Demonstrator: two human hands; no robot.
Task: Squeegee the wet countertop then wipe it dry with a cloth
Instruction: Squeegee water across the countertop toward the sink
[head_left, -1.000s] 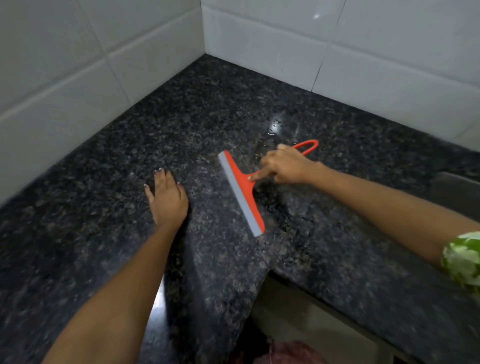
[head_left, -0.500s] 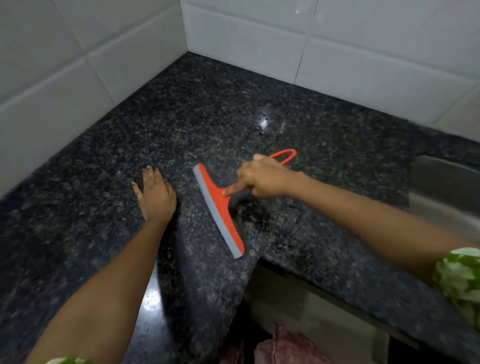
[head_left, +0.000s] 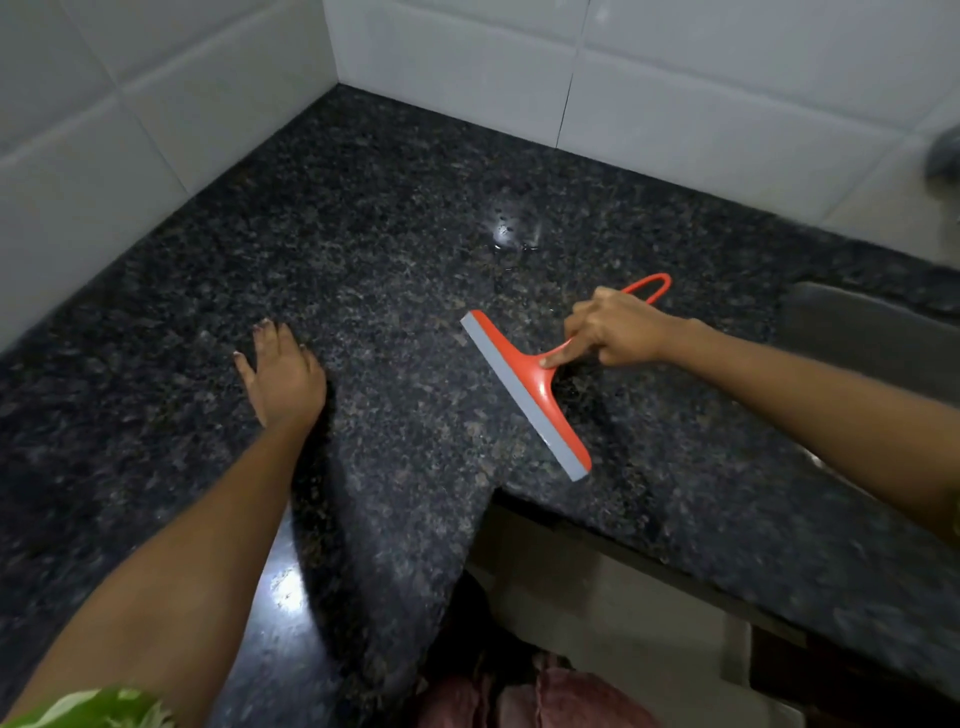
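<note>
One orange squeegee (head_left: 524, 389), grey blade down near the countertop's (head_left: 405, 218) front notch, right hand (head_left: 615, 332) gripping its handle; left hand (head_left: 283, 371) flat, fingers spread.

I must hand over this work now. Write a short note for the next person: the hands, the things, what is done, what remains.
Right hand: grips the red squeegee by its handle, index finger along the neck, blade on the countertop.
Left hand: flat on the countertop, holds nothing.
Water: drops and a shiny patch behind the squeegee.
Done: squeegeeing has begun, how much I cannot tell.
Left: finish squeegeeing, then wipe dry. No cloth is in view.
</note>
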